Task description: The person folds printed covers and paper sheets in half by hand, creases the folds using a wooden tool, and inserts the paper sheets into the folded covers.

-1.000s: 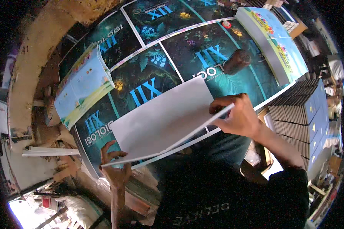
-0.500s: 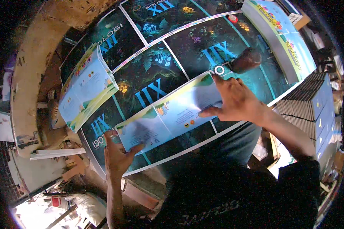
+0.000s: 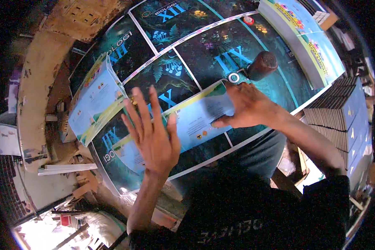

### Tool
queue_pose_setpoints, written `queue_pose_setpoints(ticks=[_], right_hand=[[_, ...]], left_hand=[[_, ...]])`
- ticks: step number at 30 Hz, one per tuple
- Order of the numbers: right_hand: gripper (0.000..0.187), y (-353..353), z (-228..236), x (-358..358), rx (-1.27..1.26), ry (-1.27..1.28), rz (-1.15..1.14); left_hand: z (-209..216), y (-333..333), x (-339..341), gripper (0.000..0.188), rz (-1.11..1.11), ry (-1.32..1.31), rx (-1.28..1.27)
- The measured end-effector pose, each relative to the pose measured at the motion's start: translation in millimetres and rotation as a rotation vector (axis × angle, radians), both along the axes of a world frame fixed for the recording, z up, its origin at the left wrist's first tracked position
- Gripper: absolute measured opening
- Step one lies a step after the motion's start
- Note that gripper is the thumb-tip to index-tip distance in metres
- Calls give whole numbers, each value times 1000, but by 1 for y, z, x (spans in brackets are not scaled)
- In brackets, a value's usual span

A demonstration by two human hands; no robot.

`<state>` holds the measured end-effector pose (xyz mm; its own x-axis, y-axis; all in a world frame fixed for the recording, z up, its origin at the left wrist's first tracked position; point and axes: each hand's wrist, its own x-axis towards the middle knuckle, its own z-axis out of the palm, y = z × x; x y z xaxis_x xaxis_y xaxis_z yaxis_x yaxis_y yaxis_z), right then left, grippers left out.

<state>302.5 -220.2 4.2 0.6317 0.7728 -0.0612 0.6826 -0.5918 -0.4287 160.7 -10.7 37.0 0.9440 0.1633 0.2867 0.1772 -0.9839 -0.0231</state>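
Note:
A long, glossy light-blue printed sheet [image 3: 191, 121] lies across the dark printed sheets [image 3: 212, 46] on the work surface. My right hand [image 3: 252, 106] grips its right end, thumb near the close edge and fingers curled at the far edge. Over its left part, my left hand [image 3: 154, 135] is open with fingers spread, holding nothing; whether the palm touches the paper I cannot tell. Just beyond my right hand lies a dark brown, round-ended cylinder [image 3: 263, 66].
Curved blue printed sheets lie at the left [image 3: 98, 104] and far right [image 3: 316, 46] of the surface. A tall stack of blue-covered books [image 3: 333, 118] stands at the right. White strips [image 3: 66, 168] stick out at the left. A small red-and-white round object [image 3: 248, 20] sits at the back.
My left hand has let go of the sheet's left end and moved up and right over it, fingers now spread. My right hand stays at the right end.

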Motion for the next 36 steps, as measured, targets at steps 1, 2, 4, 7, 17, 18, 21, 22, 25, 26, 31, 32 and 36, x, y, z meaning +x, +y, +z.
queue_pose_setpoints(ticks=[1,2,4,7,17,18,21,22,25,26,31,32,36], right_hand=[[90,1,1,1,3,3,3],[91,2,2,0,3,-7,-5],[91,3,5,-5,1,3,-13],[90,-2,18,-7,48,66,-28],[51,-10,89,42,466,-557,-427],[44,-28,66,57,468,-678,-310],[34,-19,62,52,525,114,-517],[36,-17,68,47,504,395,-637],[48,-26,48,63,374,385,-370],[50,-22,49,55,603,367,-482],[82,-10,99,-8,965,723,-35],[80,3,104,-34,925,595,-108],[64,69,147,-120,602,445,-262]], left_hand=[[-12,2,3,61,20,56,41],[-21,4,4,59,-7,34,-19],[-26,5,7,59,-2,31,-72],[-34,5,6,59,0,8,-137],[-42,8,2,56,93,-64,-136],[-43,4,5,55,66,-94,-141],[-47,7,0,53,86,-100,-122],[-46,8,-3,53,74,-112,-117],[-50,10,-3,54,81,-148,-143],[-49,10,-5,53,75,-158,-147],[-56,11,-8,52,60,-233,-193],[-58,11,-6,53,52,-254,-232],[-65,19,-10,53,81,-324,-249]])
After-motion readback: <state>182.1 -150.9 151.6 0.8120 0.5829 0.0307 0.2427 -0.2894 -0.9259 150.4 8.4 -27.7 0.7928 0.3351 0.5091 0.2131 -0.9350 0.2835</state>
